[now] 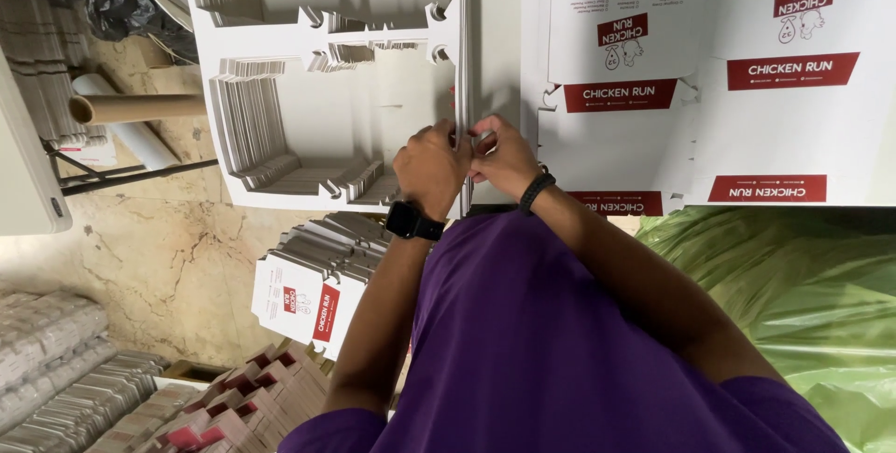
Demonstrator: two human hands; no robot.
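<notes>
Head view. Both hands meet at centre frame on the near edge of a thick stack of printed sheets (464,89), which runs up the frame from the hands. The left hand (431,166) is closed over the stack's edge from the left side; the right hand (504,156) pinches the same edge from the right, with its fingertips (478,140) touching the left hand.

To the left lies die-cut waste board (317,145), stacked with box-shaped holes (edges ragged). To the right, upper frame, lie printed carton sheets (709,70), white with red bands. A cardboard tube (131,108) lies at the far left, and flat cartons (308,299) sit below the table.

Judgement: the grip should stay square and close to the edge, with both thumbs level, so the sheets separate cleanly without tearing at the nicks.
</notes>
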